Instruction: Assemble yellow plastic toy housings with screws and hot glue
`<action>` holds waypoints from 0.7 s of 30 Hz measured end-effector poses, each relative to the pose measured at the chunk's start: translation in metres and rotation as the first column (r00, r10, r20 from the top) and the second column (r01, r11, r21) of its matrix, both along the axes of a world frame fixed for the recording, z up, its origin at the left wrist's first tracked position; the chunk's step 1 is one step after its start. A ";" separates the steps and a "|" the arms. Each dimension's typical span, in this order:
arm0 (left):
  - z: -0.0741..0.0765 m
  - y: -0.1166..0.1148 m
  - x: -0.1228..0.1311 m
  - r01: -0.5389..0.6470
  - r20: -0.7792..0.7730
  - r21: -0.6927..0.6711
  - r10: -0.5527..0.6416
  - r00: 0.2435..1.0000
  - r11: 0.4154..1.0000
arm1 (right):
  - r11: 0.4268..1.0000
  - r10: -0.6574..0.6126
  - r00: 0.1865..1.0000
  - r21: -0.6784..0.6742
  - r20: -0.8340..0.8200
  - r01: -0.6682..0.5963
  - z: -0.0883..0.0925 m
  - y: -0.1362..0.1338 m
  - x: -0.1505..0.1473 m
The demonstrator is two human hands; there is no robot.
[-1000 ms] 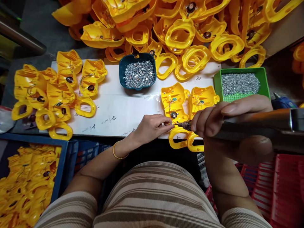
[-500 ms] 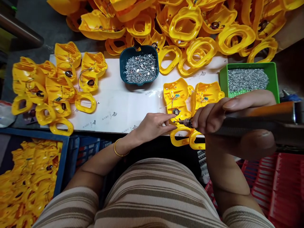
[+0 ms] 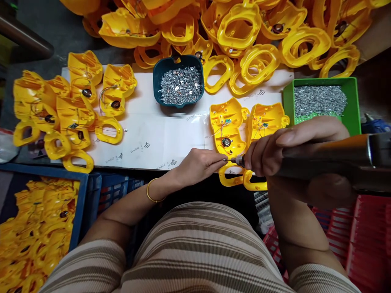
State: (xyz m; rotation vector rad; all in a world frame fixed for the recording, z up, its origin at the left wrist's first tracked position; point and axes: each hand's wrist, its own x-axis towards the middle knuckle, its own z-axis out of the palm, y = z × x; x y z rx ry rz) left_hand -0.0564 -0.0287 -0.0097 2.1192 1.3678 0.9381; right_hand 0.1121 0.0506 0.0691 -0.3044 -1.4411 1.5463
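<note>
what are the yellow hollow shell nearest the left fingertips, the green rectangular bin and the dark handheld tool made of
Yellow hollow shell: probably molded plastic, fairly glossy, with soft highlights and round posts.
Green rectangular bin: likely plastic, semi-gloss, evenly coloured, with a regularly dotted floor.
Dark handheld tool: smooth and shiny, with a bright streak; plastic or coated metal, can't tell.

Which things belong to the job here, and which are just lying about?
Likely in the job:
power driver, held in the right hand
left hand, fingertips at the driver's tip
two yellow shells
green tray of metal pieces

Probably just lying about:
red crates, lower right
blue object beside the green tray
brown tube, upper left
</note>
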 end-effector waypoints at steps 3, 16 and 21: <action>-0.004 -0.006 0.002 -0.152 -0.022 0.112 0.156 0.988 0.982 | 0.995 -0.097 0.994 0.038 0.044 0.095 0.005 0.004 0.003; -0.025 -0.030 0.032 0.058 -0.372 0.288 0.055 0.926 0.956 | 0.969 -0.162 0.974 0.163 -0.157 0.187 -0.033 0.023 -0.029; -0.035 -0.031 0.031 0.068 -0.397 0.225 0.028 0.917 0.972 | 0.970 -0.149 0.971 0.165 -0.188 0.181 -0.042 0.025 -0.035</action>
